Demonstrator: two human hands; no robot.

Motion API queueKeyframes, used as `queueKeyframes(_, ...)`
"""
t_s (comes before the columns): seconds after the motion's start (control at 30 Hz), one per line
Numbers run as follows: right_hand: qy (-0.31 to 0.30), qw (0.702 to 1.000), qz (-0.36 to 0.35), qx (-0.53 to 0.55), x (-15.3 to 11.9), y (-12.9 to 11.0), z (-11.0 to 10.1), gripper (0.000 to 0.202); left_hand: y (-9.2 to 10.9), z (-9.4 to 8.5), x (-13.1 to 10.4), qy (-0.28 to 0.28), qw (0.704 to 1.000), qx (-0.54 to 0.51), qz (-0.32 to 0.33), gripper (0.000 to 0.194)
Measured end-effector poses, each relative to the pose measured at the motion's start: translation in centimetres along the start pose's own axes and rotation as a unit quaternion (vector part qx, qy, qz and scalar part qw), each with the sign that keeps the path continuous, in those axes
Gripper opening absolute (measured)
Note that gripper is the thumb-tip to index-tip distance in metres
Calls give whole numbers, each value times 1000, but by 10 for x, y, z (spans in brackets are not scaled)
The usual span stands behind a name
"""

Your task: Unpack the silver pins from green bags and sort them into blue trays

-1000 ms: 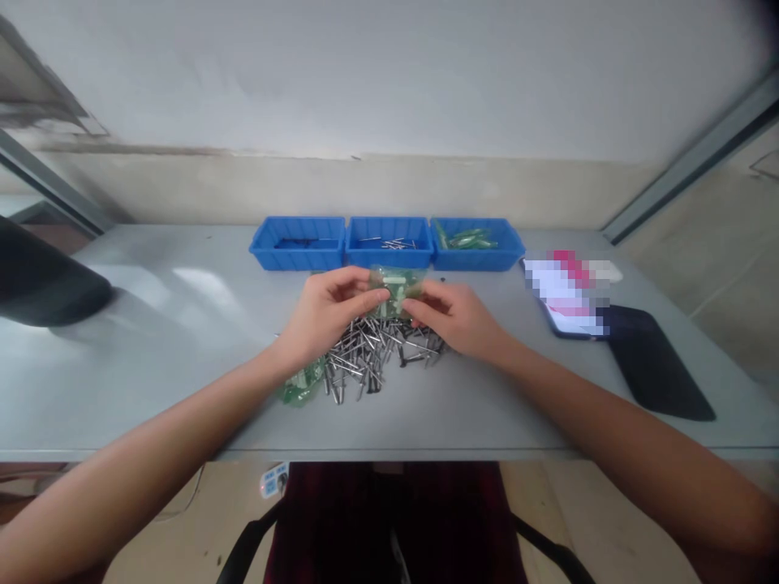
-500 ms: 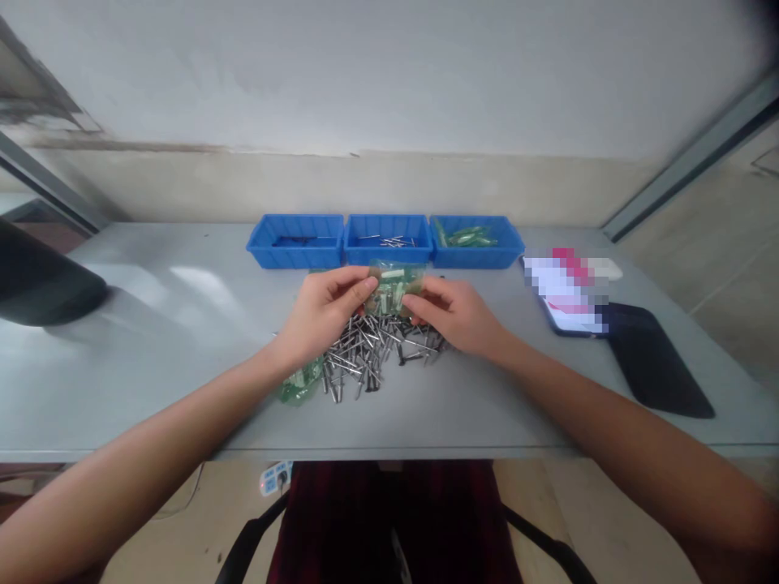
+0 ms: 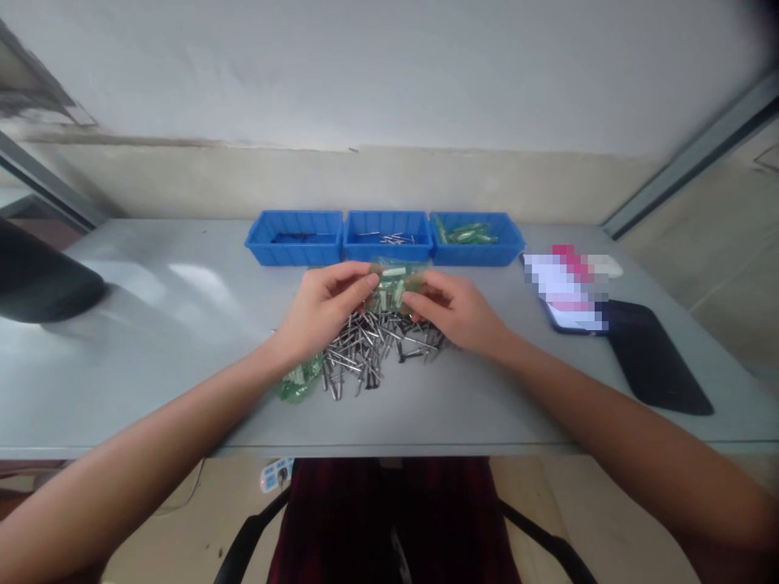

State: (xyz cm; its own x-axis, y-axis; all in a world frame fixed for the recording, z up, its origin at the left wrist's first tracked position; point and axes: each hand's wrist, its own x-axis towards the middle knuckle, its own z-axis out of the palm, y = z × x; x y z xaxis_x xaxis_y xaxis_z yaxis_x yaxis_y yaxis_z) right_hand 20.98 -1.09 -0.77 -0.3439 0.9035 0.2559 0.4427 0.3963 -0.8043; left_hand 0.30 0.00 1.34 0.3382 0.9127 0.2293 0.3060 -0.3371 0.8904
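Seen through the head camera, and with the green plastic packet [image 3: 393, 284] as the middle of my dial and the wall at twelve, both hands are busy with that one thing. At nine o'clock the left hand [image 3: 332, 308] pinches its edge, thumb on the near face; at three the right hand [image 3: 459, 312] grasps the opposite edge the same way. Short pale pieces show through the film. I can't tell whether its lower edge touches the heap of metal rivets [image 3: 356, 349] on the table [image 3: 487, 414], which spreads from about six to seven, a few dark screws mixed in. Between seven and eight, partly under the left wrist, lies a second green packet [image 3: 303, 381]. Three blue bins stand side by side along the wall: the one at ten [image 3: 295, 256] holds dark screws, the one at twelve [image 3: 388, 255] silvery rivets, the one at two [image 3: 478, 256] more green packets. Out at three lies a phone [image 3: 569, 304], its lit screen blurred, touching a black flat slab [image 3: 660, 361]; well off at nine stands a dark cylinder [image 3: 49, 280].
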Motion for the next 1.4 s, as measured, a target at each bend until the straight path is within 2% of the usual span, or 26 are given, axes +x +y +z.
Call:
queueKeyframes(0.1, 10, 999, -16, -30, 1, 1, 1, 23, -4, 0, 1, 0, 1000, -4, 5, 18)
queueKeyframes(0.2, 48, 994, -50, -90, 3, 0, -2, 24, -9, 0, 1, 30, 999, 14, 33, 15)
queueKeyframes(0.27, 60, 993, -54, -90, 3, -2, -4, 26, -10, 0, 1, 42, 998, 33, 42, 14)
queueKeyframes(0.4, 32, 999, -19, 0, 2, -5, -6, 25, -7, 0, 0, 9, 999, 32, 14, 20)
queueKeyframes(0.53, 21, 997, -27, 67, 0, -1, -4, 27, -2, -1, -1, 15, 1000, 2, -11, 21)
queueKeyframes(0.63, 19, 997, -49, 50, -1, 1, -5, 32, -1, -1, -1, 26, 999, 5, -19, 24)
queueKeyframes(0.83, 22, 997, -76, 7, 0, -3, -6, 21, -8, 2, 0, 15, 999, -12, 29, 17)
queueKeyframes(0.93, 24, 996, -84, -18, 1, -4, -4, 16, -11, 5, 0, 14, 999, 19, 46, 10)
queueKeyframes(1.4, 41, 996, -72, -27, 5, 0, -7, 14, -7, 5, 0, 2, 996, 63, 57, 11)
